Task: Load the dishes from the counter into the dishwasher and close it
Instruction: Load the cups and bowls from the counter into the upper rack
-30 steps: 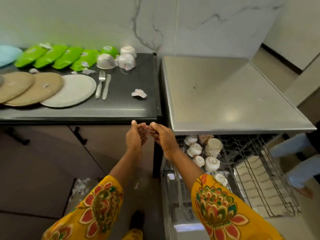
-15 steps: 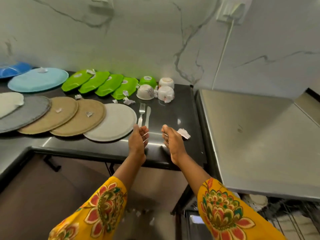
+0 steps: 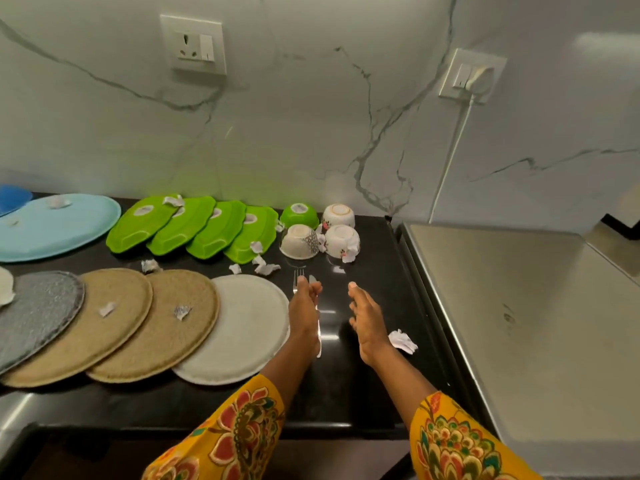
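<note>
Nearest the camera, two forearms in yellow floral sleeves reach out over the black stone counter (image 3: 346, 393). The left hand (image 3: 304, 315) hovers over the silver fork (image 3: 298, 276) and silver table knife (image 3: 318, 327), which lie side by side just right of the off-white round plate (image 3: 239, 327); its fingers look loosely extended, and whether they touch the cutlery cannot be told. The right hand (image 3: 365, 318) is spread and empty, edge-on above bare counter, with a crumpled white paper scrap (image 3: 402, 341) just beside its wrist.

Judging from this, the step in hand is fetching the next items, most likely the fork and knife. The next move calls for closing the left fingers round both handles together (they lie flat on a slick surface, so a fingertip must get under them) and carrying them to the dishwasher, whose steel top (image 3: 519, 306) adjoins the counter on the right; its racks are out of view.

Farther left, two tan round plates (image 3: 138, 323) and a grey one (image 3: 38, 306) overlap in a row. Beyond, four upturned green scalloped plates (image 3: 194, 226) overlap, with a pale blue oval platter (image 3: 52, 226) to their left. At the back right sit a green bowl (image 3: 299, 214) and three white patterned bowls (image 3: 341, 237), all upside down, with paper scraps strewn about. Much remains to load.
</note>
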The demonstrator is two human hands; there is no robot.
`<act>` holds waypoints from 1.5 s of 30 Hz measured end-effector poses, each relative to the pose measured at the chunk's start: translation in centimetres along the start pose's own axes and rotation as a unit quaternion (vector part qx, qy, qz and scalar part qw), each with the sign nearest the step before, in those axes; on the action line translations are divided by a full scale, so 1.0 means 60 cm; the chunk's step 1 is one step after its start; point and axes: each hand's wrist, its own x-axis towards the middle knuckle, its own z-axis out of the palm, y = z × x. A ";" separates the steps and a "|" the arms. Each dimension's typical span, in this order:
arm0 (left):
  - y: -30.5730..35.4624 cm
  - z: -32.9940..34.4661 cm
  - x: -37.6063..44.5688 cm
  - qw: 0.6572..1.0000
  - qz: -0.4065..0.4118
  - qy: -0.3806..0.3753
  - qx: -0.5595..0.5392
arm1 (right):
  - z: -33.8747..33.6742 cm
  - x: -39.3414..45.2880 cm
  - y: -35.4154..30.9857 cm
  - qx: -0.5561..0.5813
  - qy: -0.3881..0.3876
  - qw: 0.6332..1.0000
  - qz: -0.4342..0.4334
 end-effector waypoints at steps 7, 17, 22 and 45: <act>0.014 0.042 0.065 1.000 -0.016 -0.016 0.007 | 0.000 0.077 -0.014 0.005 -0.004 1.000 0.002; 0.020 0.100 0.176 1.000 -0.007 0.010 0.014 | -0.020 0.237 -0.035 -0.006 0.037 0.999 -0.019; 0.010 0.137 0.220 0.999 -0.029 0.028 0.009 | -0.040 0.312 -0.058 0.001 0.032 0.999 -0.008; 0.058 0.188 0.193 0.996 0.088 -0.006 0.010 | -0.056 0.349 -0.081 0.016 0.011 0.998 -0.052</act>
